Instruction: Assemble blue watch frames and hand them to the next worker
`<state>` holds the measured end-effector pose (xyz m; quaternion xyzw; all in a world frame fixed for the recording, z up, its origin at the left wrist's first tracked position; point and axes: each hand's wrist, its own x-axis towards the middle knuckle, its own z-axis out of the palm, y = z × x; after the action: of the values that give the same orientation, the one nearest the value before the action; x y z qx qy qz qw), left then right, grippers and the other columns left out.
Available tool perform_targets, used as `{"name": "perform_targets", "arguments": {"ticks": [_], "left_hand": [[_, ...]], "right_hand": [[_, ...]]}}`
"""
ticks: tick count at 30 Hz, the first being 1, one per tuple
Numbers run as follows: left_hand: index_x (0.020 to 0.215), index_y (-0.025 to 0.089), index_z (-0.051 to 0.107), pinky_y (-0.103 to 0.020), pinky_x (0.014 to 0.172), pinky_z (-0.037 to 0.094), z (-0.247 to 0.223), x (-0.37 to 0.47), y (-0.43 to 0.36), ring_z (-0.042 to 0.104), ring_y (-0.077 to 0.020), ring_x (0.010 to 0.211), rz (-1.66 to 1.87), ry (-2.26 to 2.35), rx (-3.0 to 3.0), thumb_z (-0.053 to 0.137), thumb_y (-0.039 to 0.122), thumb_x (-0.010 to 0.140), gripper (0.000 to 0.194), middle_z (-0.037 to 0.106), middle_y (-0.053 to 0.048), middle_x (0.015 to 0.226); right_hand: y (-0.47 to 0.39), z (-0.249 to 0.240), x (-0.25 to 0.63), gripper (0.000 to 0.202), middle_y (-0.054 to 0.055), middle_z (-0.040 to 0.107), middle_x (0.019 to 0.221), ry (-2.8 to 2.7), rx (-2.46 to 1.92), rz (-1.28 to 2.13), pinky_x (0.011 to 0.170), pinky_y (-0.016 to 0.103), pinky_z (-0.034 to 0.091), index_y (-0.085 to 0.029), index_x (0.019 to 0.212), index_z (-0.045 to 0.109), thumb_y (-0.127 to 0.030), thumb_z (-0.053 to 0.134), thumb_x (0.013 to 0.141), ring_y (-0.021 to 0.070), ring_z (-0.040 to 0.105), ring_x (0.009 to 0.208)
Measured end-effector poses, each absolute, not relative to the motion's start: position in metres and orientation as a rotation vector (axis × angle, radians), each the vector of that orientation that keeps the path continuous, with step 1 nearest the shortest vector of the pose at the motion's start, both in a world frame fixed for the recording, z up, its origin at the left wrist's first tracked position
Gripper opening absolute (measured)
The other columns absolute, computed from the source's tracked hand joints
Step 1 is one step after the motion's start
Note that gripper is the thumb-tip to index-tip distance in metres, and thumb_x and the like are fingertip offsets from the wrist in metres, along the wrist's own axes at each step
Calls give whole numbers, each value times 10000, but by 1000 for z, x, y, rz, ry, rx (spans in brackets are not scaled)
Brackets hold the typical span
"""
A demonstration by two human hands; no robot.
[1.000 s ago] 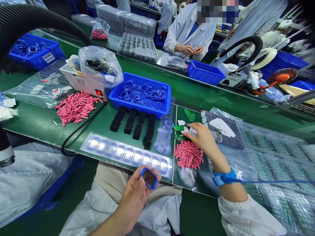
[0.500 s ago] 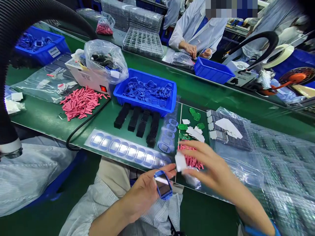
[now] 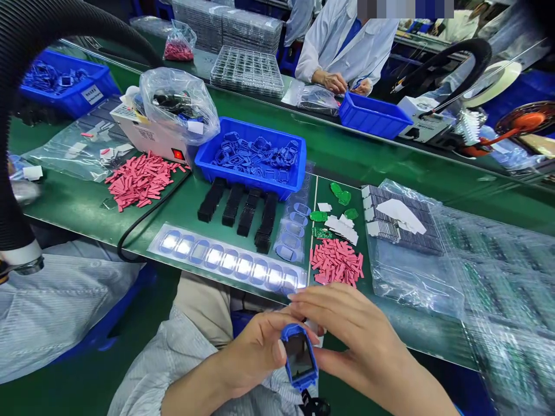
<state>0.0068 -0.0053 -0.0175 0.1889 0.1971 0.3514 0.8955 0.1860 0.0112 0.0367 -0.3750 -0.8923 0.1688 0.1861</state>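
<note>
My left hand (image 3: 249, 352) grips a blue plastic watch case (image 3: 300, 357) with a dark screen set in it, held tilted in front of the table edge. The thumb lies along the case's left side. My right hand (image 3: 359, 341) closes in from the other side, its thumb against the right edge of the case and its fingers reaching over my left fingertips. The white card seen earlier in it is not clearly visible. Beyond my hands lie a pile of pink strips (image 3: 337, 262) and a clear sheet of film pieces (image 3: 228, 261).
A blue bin (image 3: 208, 167) of blue frames stands behind several black stacks (image 3: 236, 207). Green boards (image 3: 318, 216) and white cards (image 3: 342, 229) lie farther right, near a bagged grey stack (image 3: 407, 222). A black hose (image 3: 65, 23) arches at left. A co-worker's hands (image 3: 336, 82) are across the table.
My right hand has moved left and down from above the pink strips to the watch case, and the white card has gone from sight. The case has shifted slightly right and down.
</note>
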Motion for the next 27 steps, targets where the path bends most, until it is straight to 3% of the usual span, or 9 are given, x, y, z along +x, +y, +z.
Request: {"name": "perform_targets", "arguments": {"ticks": [6, 10, 12, 17, 22, 27], "left_hand": [[836, 198, 774, -261, 740, 424, -28, 6, -14, 528, -131, 727, 672, 423, 420, 791, 564, 539, 472, 611, -27, 793], [817, 194, 779, -272, 778, 423, -30, 7, -19, 542, -139, 737, 648, 421, 412, 797, 561, 527, 468, 611, -29, 739], [794, 184, 778, -262, 764, 418, -30, 9, -21, 541, -142, 748, 662, 439, 382, 794, 569, 523, 471, 605, -36, 772], [758, 171, 769, -211, 625, 381, -30, 14, -23, 468, -112, 656, 677, 513, 329, 781, 608, 503, 506, 557, -29, 759], [757, 166, 780, -207, 629, 374, -35, 15, -27, 435, -96, 613, 582, 487, 374, 769, 646, 474, 558, 538, -20, 704], [734, 140, 771, -227, 686, 382, -36, 18, -31, 456, -114, 647, 554, 463, 338, 771, 648, 471, 572, 527, -19, 677]], "right_hand": [[9, 33, 190, 382, 27, 717, 1072, -2540, -1072, 698, 981, 401, 466, -237, 1167, 549, -277, 677, 809, 211, 652, 1065], [2, 25, 192, 259, -3, 737, 1014, -2420, -1047, 783, 933, 344, 496, -261, 1098, 591, -320, 639, 851, 176, 694, 959], [-4, 20, 190, 229, -2, 742, 992, -2350, -1090, 730, 892, 326, 518, -260, 1104, 587, -281, 605, 877, 166, 703, 919], [-18, 8, 181, 415, 75, 723, 1060, -2239, -1132, 507, 852, 346, 549, -183, 1190, 542, -325, 656, 817, 223, 684, 991], [-20, 8, 183, 239, 35, 754, 931, -2242, -1076, 574, 838, 318, 555, -206, 1060, 580, -227, 626, 826, 178, 724, 827], [-21, 7, 192, 297, 11, 754, 939, -2247, -1060, 709, 867, 301, 549, -223, 1101, 572, -141, 618, 819, 147, 722, 789]]}}
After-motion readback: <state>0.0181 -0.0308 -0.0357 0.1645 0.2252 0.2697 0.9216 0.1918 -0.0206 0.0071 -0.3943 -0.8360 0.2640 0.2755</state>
